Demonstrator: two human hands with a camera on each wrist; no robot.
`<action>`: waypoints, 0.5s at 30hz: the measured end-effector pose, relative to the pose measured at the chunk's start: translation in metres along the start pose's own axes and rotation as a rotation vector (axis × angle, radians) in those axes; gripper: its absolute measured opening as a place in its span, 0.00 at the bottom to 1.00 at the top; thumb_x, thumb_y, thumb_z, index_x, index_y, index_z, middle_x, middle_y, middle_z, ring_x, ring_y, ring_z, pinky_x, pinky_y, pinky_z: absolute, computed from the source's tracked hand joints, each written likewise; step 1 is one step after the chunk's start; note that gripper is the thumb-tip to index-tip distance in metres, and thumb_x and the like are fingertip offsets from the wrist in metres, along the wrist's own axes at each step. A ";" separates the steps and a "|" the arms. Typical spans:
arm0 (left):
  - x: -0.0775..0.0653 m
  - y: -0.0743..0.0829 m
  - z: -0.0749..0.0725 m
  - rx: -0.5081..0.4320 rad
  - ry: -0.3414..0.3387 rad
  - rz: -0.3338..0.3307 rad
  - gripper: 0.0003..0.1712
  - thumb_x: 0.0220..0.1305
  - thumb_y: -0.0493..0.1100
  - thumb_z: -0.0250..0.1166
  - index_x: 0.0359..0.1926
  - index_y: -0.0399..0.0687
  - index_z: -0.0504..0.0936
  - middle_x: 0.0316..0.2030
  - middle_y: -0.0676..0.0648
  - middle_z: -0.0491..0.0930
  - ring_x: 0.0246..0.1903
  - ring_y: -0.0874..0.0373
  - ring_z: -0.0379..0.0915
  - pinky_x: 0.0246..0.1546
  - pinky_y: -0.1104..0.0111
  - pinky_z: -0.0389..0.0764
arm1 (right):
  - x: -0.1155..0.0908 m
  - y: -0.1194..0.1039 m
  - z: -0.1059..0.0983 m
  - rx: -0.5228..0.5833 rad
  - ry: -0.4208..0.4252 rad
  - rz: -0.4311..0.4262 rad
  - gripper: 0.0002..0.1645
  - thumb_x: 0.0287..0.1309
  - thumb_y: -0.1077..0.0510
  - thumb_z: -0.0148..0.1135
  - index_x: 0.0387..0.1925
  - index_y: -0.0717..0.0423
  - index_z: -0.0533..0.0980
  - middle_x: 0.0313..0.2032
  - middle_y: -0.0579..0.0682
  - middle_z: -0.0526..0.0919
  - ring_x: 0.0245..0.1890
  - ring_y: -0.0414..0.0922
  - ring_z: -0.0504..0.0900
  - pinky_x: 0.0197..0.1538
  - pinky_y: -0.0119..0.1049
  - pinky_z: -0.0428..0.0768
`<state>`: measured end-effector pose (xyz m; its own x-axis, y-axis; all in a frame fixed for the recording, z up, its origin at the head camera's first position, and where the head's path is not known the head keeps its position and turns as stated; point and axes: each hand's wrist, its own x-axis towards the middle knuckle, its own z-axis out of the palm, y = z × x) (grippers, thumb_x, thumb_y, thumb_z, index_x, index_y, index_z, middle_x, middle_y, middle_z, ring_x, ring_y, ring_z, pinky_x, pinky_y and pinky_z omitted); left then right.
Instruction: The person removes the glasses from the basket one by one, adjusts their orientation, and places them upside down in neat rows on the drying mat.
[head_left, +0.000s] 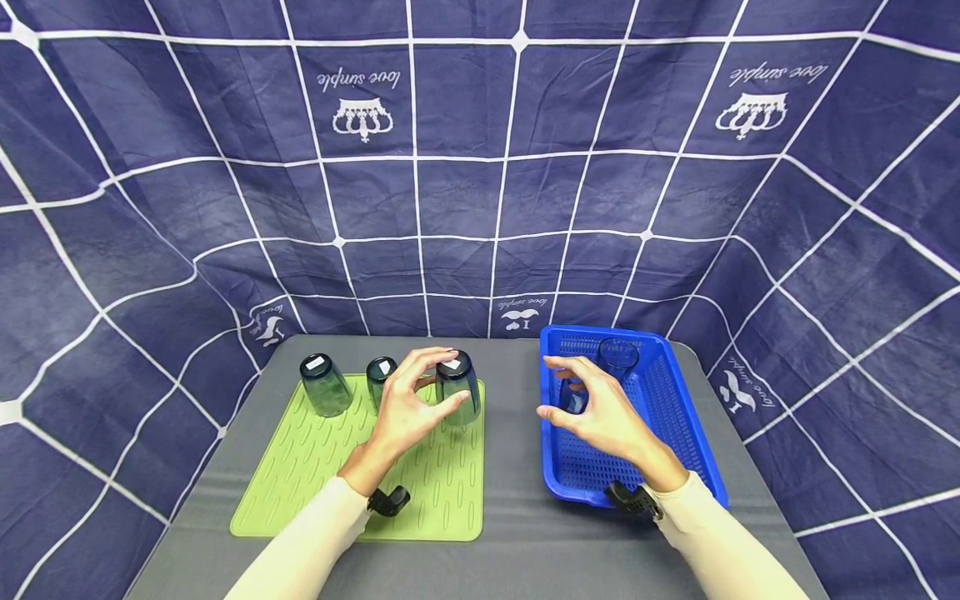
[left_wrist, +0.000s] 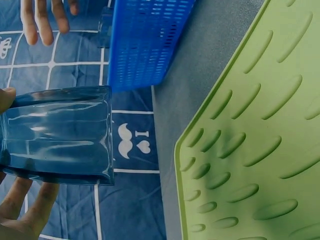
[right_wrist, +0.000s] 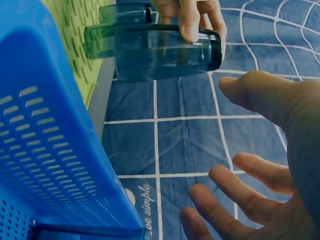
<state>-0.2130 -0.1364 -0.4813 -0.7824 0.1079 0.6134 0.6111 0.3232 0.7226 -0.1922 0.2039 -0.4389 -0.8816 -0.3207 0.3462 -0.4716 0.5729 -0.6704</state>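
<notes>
My left hand [head_left: 405,412] grips an upside-down bluish drinking glass [head_left: 459,396] by its sides, with a white sticker on its base. In the left wrist view, this glass [left_wrist: 57,135] hangs apart from the green mat, its mouth toward the mat's level. Two more glasses stand inverted on the mat [head_left: 442,492], one at the far left [head_left: 326,390] and a second glass [head_left: 378,379] partly behind my left hand. Over the blue basket my right hand [head_left: 607,417] has its thumb and fingers spread, holding nothing.
The blue plastic basket [head_left: 551,467] stands on the right of the grey table [head_left: 513,467]. Inside it are a clear blue glass [head_left: 618,358] near the back and another glass [head_left: 573,398], partly hidden by my right hand. A dark blue gridded cloth [head_left: 465,200] surrounds the table.
</notes>
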 end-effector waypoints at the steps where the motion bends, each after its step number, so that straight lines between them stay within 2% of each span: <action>1: 0.000 -0.001 0.000 0.000 0.000 -0.003 0.37 0.57 0.37 0.93 0.67 0.54 0.92 0.67 0.48 0.90 0.67 0.52 0.88 0.58 0.62 0.97 | 0.000 0.001 -0.001 -0.007 0.003 -0.001 0.45 0.62 0.53 0.91 0.78 0.52 0.81 0.71 0.58 0.89 0.67 0.60 0.90 0.68 0.60 0.92; 7: 0.000 -0.005 0.000 0.016 0.004 -0.024 0.37 0.57 0.37 0.94 0.67 0.55 0.92 0.67 0.49 0.90 0.67 0.50 0.88 0.58 0.59 0.97 | 0.001 0.006 -0.004 -0.039 0.020 -0.010 0.44 0.62 0.52 0.90 0.77 0.50 0.82 0.70 0.57 0.90 0.66 0.56 0.91 0.69 0.59 0.92; 11: 0.000 -0.007 0.000 0.030 0.010 -0.027 0.38 0.55 0.36 0.94 0.67 0.54 0.92 0.67 0.48 0.90 0.67 0.49 0.88 0.58 0.60 0.97 | 0.001 0.010 -0.006 -0.047 0.025 -0.011 0.44 0.63 0.51 0.90 0.77 0.50 0.82 0.70 0.55 0.90 0.66 0.58 0.91 0.69 0.60 0.92; 15: 0.000 -0.009 0.002 0.017 0.016 -0.019 0.39 0.53 0.34 0.95 0.66 0.51 0.92 0.67 0.46 0.90 0.67 0.46 0.88 0.58 0.57 0.98 | 0.002 0.013 -0.007 -0.062 0.033 -0.019 0.43 0.62 0.51 0.91 0.76 0.51 0.83 0.68 0.53 0.90 0.64 0.59 0.91 0.68 0.59 0.93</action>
<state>-0.2191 -0.1377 -0.4882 -0.7916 0.0869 0.6048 0.5941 0.3406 0.7287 -0.2001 0.2168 -0.4425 -0.8721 -0.3075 0.3807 -0.4876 0.6125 -0.6221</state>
